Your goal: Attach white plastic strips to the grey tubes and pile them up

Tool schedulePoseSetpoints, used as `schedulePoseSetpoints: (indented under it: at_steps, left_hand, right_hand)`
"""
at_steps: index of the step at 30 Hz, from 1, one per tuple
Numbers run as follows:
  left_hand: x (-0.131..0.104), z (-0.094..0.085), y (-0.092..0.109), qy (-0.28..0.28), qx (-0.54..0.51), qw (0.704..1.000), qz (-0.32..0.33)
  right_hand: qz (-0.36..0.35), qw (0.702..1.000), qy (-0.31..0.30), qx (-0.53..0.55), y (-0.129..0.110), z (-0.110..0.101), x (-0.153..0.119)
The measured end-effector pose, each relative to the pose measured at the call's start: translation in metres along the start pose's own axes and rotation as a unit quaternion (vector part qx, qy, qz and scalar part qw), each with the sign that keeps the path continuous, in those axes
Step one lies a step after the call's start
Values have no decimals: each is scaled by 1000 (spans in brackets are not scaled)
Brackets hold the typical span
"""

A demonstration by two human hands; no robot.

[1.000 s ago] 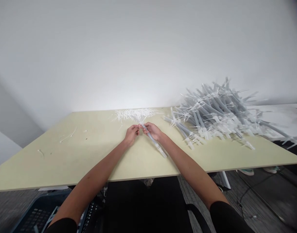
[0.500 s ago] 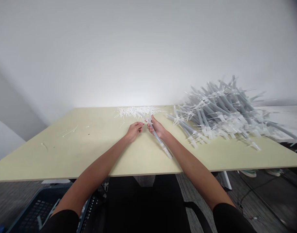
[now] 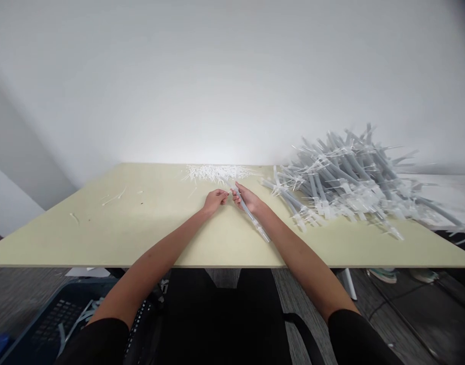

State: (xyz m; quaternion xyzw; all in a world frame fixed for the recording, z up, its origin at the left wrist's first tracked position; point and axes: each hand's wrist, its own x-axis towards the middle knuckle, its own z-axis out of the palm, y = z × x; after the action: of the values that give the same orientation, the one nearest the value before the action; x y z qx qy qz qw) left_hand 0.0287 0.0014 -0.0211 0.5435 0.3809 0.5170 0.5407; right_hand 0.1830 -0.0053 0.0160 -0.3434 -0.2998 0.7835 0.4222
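From where I stand, the right hand (image 3: 249,198) grips 1 gray tube (image 3: 251,216) over the table (image 3: 103,243), left of the tube heap (image 3: 346,172). The left hand (image 3: 216,198) bunches its fingertips beside the tube's far end; I can't tell whether they hold anything.

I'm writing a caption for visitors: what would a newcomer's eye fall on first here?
Most striking is the big heap of grey tubes on the right of the table. Then, at the centre, the right hand holds a single tube, with the left hand close by its far end. Beyond them, near the wall, white ties lie scattered.
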Motion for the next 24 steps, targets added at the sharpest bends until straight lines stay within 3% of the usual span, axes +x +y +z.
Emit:
schedulePoseSetpoints:
  at_steps: [4,11,15,24]
  left_hand:
    - [-2,2,1,26,-16,1000,-7]
    - [-5,-5,1,-70,-91,993,-29]
    - [-5,-5,1,-83,-109,990,-33]
    - [-5,-6,1,-99,-132,985,-46]
  right_hand:
    - [-59,993,51,-88,5,-2,1]
    - [-182,965,115,-147,17,-2,5]
    - [-251,933,133,-223,18,0,6]
    - [-277,922,126,-241,19,1,6]
